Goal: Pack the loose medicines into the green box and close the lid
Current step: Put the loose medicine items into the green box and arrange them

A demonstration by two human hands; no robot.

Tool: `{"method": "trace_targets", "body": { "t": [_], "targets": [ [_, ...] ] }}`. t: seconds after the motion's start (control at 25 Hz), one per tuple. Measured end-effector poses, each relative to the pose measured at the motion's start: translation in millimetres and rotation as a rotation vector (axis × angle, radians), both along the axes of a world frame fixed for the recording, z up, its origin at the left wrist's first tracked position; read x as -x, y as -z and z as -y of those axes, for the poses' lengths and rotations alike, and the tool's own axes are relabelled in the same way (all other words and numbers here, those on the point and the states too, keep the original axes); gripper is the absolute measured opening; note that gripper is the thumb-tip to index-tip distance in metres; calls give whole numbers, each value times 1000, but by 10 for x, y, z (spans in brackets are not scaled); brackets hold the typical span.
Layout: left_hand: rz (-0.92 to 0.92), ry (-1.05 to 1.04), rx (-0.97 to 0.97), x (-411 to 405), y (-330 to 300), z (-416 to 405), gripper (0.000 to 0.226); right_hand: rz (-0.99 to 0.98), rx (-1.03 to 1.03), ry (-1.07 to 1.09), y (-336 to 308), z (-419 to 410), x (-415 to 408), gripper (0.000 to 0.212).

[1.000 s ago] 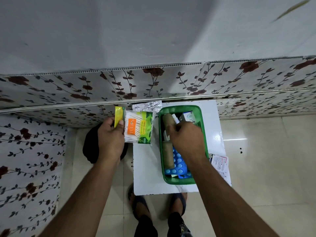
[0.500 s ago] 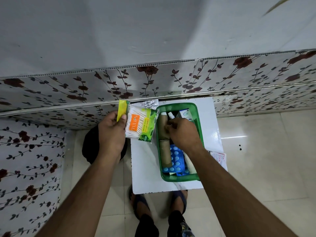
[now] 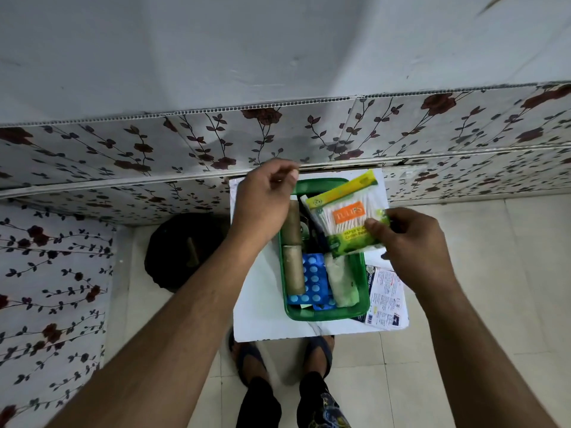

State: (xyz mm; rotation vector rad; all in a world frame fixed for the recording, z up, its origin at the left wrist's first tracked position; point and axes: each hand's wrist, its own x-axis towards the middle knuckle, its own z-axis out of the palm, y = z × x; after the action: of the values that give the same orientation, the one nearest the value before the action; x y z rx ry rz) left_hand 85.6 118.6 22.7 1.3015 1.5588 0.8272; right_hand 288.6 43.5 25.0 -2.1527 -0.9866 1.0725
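The open green box (image 3: 327,316) sits on a small white table (image 3: 262,304). Inside lie two brown rolls (image 3: 293,270), a blue blister pack (image 3: 313,281) and a pale green packet (image 3: 341,284). My right hand (image 3: 408,239) pinches the lower right corner of a cotton buds pack (image 3: 343,217), which hangs tilted over the box's far right half. My left hand (image 3: 265,200) hovers at the box's far left corner with its fingers curled. Whether it grips anything is hidden.
A printed leaflet or flat carton (image 3: 386,296) lies on the table right of the box. A flowered wall panel (image 3: 309,134) runs just behind the table. A black object (image 3: 182,248) lies on the floor to the left. My sandalled feet (image 3: 250,359) stand under the near edge.
The cotton buds pack went from my left hand to my right hand and now hangs over the box. My left hand moved right to the box's far left corner.
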Motion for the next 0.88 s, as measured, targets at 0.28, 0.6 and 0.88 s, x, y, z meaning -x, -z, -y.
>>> {"method": "trace_targets", "body": {
  "t": [0.28, 0.6, 0.88],
  "targets": [
    [-27, -193, 20, 307, 308, 333, 28, 449, 48, -331, 124, 125, 490, 32],
    [-9, -231, 34, 508, 444, 364, 31, 805, -90, -656, 371, 201, 468, 58],
    [-9, -205, 57, 555, 547, 357, 38, 875, -68, -750, 523, 78, 482, 55]
  ]
}}
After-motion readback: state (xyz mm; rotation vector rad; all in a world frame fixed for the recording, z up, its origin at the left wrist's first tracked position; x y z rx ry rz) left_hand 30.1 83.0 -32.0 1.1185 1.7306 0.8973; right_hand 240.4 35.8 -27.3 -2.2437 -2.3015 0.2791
